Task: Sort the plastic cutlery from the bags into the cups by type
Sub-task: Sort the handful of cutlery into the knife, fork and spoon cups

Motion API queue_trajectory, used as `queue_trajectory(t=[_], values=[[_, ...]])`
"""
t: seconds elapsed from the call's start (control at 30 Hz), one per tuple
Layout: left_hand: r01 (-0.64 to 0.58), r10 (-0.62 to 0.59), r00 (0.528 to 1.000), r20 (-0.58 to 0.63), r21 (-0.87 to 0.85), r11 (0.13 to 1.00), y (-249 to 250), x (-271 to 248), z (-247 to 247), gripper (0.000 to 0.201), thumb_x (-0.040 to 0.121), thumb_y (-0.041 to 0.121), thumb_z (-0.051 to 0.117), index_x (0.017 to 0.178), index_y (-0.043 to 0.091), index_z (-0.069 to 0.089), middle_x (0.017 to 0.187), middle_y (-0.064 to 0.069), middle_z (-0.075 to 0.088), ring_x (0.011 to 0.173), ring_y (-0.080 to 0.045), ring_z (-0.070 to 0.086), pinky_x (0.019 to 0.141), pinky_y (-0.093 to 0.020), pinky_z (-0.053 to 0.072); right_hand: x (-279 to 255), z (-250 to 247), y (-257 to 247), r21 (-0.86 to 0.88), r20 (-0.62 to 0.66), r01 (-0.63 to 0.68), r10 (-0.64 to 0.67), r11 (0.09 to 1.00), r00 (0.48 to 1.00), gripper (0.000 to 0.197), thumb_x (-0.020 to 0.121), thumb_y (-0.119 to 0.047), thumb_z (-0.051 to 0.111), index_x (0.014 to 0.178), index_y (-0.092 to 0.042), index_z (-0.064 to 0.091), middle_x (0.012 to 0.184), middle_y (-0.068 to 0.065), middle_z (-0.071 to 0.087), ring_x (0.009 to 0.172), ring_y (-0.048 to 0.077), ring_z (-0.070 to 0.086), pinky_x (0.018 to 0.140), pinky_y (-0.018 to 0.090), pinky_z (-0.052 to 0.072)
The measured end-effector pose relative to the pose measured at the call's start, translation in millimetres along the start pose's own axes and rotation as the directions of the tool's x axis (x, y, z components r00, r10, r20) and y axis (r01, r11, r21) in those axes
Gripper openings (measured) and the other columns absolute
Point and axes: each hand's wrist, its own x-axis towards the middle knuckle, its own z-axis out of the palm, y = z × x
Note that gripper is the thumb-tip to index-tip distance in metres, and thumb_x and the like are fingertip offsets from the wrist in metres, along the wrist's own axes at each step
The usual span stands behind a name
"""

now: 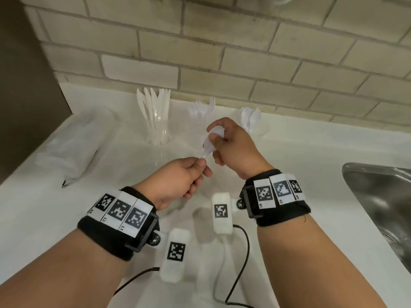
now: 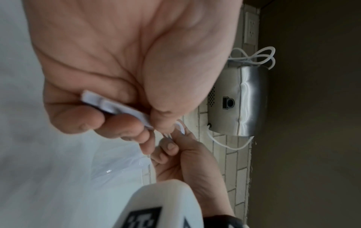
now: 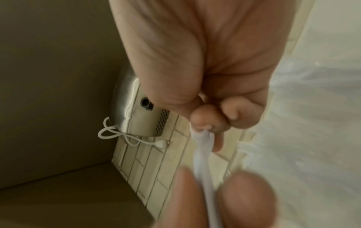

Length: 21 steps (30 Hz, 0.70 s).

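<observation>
Far out to the left of both hands, on the white surface (image 1: pixel 289 152): crumpled clear bags (image 1: pixel 73 147), lying flat. Beyond the left hand and a little left of it: cup of knives (image 1: pixel 156 127), upright, blades up. Straight beyond the hands, partly hidden by the right one: cup of forks (image 1: pixel 201 112). Beyond the right hand and slightly to its right: cup of spoons (image 1: pixel 251 120), bowls up, the nearest cup to that hand.

Left hand (image 1: pixel 178 176) clenched in a pinch on the handle ends of a few white spoons (image 1: pixel 210 141); the left wrist view shows at least two flat handle ends stacked between thumb and fingers. Right hand (image 1: pixel 231 145) curled round the bowl end of the same spoons, thumb on the bowls. How many pieces exactly: cannot tell.

Long axis of the spoons running from the left hand, low and near the body, up and away to the right hand, so bowl end pointing roughly toward the cups. Probably a handover or separating grip before dropping into the spoon cup; right hand better placed for that, being closer and already on the bowl side. Handles would need to swing down to enter the cup.

To the right of the right hand, well apart: steel sink (image 1: pixel 378 196).
</observation>
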Motion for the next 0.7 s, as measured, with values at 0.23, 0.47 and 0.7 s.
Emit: queue_trajectory(t=[0.23,0.47,0.7], values=[[-0.037,0.055,0.994,-0.089,0.193,0.981,5.4,8.1,-1.9,0.018,0.097,0.027,0.048,0.108,0.022,0.060,0.101,0.006,0.063,0.083,-0.008,0.062,0.069,-0.021,0.044,35.5,-75.8,-1.5,-0.252,-0.524,0.124,-0.243,0.960,0.816,0.020,0.094,-0.009,0.038,0.105,-0.014,0.053,0.080,0.011,0.062,0.058,0.025,0.063,0.052,0.028,0.049],[0.169,0.127,0.938,-0.324,0.743,0.647,2.7,36.4,-24.8,0.043,0.088,0.048,0.054,0.126,0.028,0.052,0.136,-0.005,0.040,0.123,-0.028,0.045,0.104,-0.040,0.037,74.7,-84.1,23.5,-0.478,-0.519,-0.037,-0.248,0.878,0.818,0.032,0.094,-0.003,0.033,0.120,-0.010,0.050,0.108,0.016,0.058,0.084,0.030,0.055,0.066,0.030,0.036],[0.480,0.076,0.814,-0.576,0.740,0.471,-10.0,51.0,-81.1,0.059,0.086,0.046,0.053,0.140,0.027,0.039,0.154,-0.010,0.017,0.143,-0.033,0.007,0.112,-0.051,0.020,86.4,-63.0,43.7,-0.702,-0.381,-0.440,0.228,0.560,0.896,0.050,0.091,-0.010,0.037,0.139,-0.023,0.036,0.137,0.007,0.048,0.126,0.032,0.040,0.097,0.047,0.035]])
